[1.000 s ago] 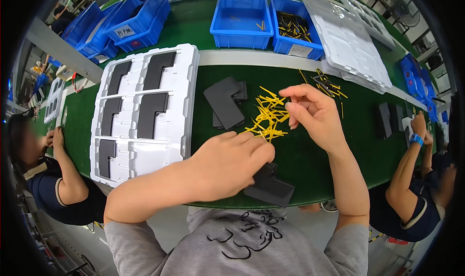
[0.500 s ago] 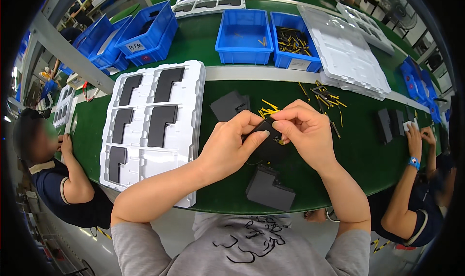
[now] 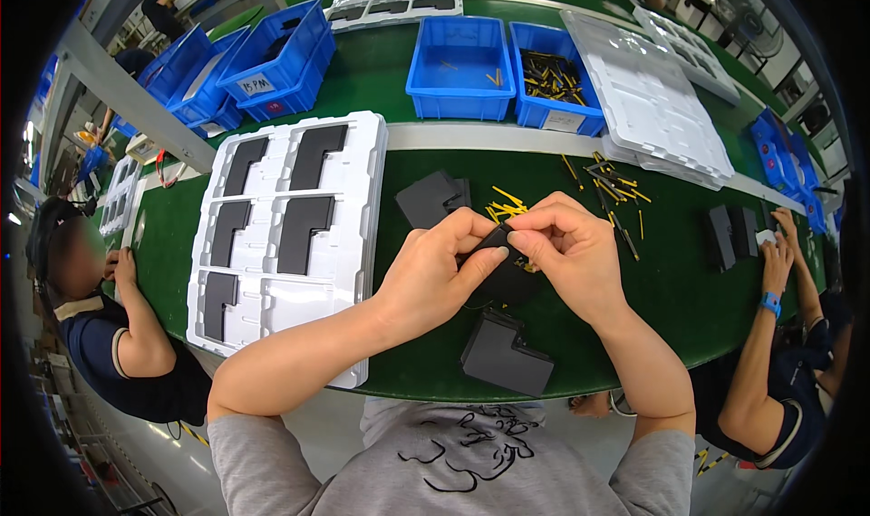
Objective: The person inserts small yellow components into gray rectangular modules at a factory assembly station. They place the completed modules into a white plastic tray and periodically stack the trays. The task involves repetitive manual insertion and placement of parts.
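Over the middle of the table my left hand (image 3: 437,264) pinches the edge of a black L-shaped battery (image 3: 495,238) between thumb and fingers. My right hand (image 3: 573,251) is closed at the other end of the same battery, thumb pressed against its edge; any small part under those fingertips is hidden. Thin yellow strips (image 3: 509,196) lie just behind my fingertips. Below my hands is another black piece (image 3: 507,288), partly covered. A stack of black L-shaped batteries (image 3: 507,353) sits near the front edge, and more (image 3: 430,199) lie beyond my left hand.
At left, a white tray (image 3: 361,181) holds several black batteries in its pockets. Loose black and yellow strips (image 3: 616,185) lie to the right. Blue bins (image 3: 460,104) and clear plastic trays (image 3: 666,144) stand behind. A co-worker's hand (image 3: 775,267) works at far right, another person at left.
My right fingertips have closed in slightly on the battery's edge, while my left hand keeps its grip. At right, a co-worker's far hand has reached outward.
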Demonstrator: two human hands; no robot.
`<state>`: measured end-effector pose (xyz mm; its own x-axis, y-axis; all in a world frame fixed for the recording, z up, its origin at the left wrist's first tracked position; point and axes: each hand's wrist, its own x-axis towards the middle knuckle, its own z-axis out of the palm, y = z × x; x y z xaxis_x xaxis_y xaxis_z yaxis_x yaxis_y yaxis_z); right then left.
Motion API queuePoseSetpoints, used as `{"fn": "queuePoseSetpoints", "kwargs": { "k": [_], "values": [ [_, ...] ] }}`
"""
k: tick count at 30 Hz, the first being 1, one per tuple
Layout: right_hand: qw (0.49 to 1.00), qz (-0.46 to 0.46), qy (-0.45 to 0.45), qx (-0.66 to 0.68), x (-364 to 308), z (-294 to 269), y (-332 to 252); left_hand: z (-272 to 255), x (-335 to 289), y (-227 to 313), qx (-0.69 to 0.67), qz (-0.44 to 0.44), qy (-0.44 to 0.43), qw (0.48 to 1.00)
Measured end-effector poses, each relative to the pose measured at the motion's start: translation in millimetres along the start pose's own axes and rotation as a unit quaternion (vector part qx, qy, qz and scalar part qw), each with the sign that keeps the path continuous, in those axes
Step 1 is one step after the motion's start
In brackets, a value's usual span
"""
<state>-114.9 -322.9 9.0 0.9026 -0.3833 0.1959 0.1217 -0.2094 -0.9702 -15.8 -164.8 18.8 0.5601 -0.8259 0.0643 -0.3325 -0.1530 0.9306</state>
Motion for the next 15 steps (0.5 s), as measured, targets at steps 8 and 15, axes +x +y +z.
{"fn": "queuePoseSetpoints", "kwargs": {
  "k": [8,15],
  "values": [
    [0.985,0.121,-0.089,0.087,5.6,-8.6,0.8,-3.1,-0.9,1.8,0.017,0.012,0.012,1.0],
    [0.978,0.091,-0.107,0.157,7.5,-7.3,-0.3,-11.5,4.3,-4.9,-0.163,-0.057,-0.023,0.985]
  ]
}}
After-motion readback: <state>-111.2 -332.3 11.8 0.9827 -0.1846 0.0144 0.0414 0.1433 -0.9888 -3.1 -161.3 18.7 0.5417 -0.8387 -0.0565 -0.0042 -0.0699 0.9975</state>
